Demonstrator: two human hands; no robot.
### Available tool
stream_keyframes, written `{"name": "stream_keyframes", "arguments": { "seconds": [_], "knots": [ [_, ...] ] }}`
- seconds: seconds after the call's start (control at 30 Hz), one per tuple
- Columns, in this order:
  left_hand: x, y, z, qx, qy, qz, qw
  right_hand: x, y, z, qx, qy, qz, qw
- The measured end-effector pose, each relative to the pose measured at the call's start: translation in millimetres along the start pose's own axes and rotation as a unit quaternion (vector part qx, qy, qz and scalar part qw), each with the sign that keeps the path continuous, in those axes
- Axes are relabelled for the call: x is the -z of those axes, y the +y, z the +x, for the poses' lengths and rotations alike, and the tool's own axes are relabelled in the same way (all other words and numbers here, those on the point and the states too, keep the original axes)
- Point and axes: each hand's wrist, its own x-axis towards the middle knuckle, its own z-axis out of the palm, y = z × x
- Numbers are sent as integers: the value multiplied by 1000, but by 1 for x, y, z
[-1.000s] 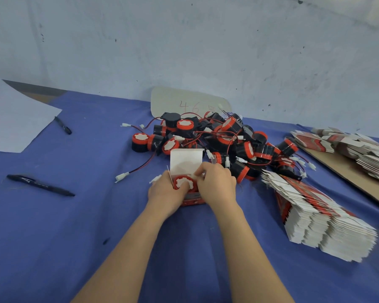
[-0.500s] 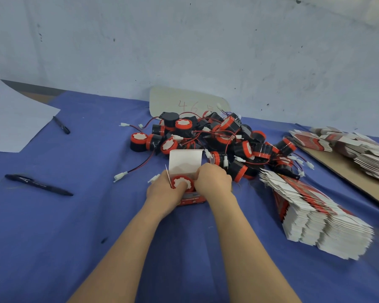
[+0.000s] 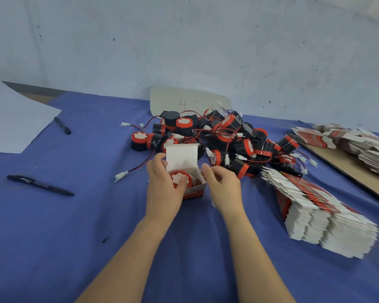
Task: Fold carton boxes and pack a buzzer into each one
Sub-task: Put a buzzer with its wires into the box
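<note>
A small red and white carton box (image 3: 194,191) stands on the blue cloth with its white lid flap (image 3: 181,157) raised. A black buzzer with a red and white top (image 3: 180,178) sits inside it. My left hand (image 3: 162,184) grips the box's left side, thumb over the buzzer's edge. My right hand (image 3: 222,186) is at the box's right side, fingers curled, fingertips at the side flap. Behind the box lies a pile of buzzers (image 3: 223,138) with red wires and white plugs.
A long stack of flat unfolded cartons (image 3: 319,213) lies to the right. More flat cartons (image 3: 354,143) rest on a brown board at far right. Two black pens (image 3: 39,185) (image 3: 62,126) and a white sheet (image 3: 13,125) lie on the left. A wall rises behind.
My right hand has drawn off the top of the box to its right side. The buzzer now shows fully inside the box.
</note>
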Motion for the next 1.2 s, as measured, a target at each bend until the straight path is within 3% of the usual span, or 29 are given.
{"name": "stream_keyframes", "arguments": {
  "seconds": [0.13, 0.23, 0.37, 0.53, 0.7, 0.93, 1.1, 1.2],
  "knots": [
    [3, -2, 1, -20, -47, -77, 996, -5, 3, 2, 38, -41, -62, 996],
    [4, -3, 3, -14, -59, -99, 993, -8, 6, 3, 16, -55, -74, 996],
    [0, -7, 5, 6, -53, -46, 998, -10, 7, 1, -30, -62, 29, 997],
    [0, -12, 11, 48, -90, -165, 981, -9, 7, 3, 36, -127, 90, 987],
    [2, -17, 13, 25, -78, -112, 990, 5, 9, 2, 33, -143, 113, 983],
    [9, -14, 14, 34, -85, -121, 988, 17, 18, 4, -10, -205, 45, 978],
    [12, -12, 11, -71, -173, -33, 982, 14, 19, 4, 21, -163, 14, 986],
    [13, -12, 11, -86, -188, -11, 978, 12, 17, 2, 39, -130, 6, 991]
  ]
}}
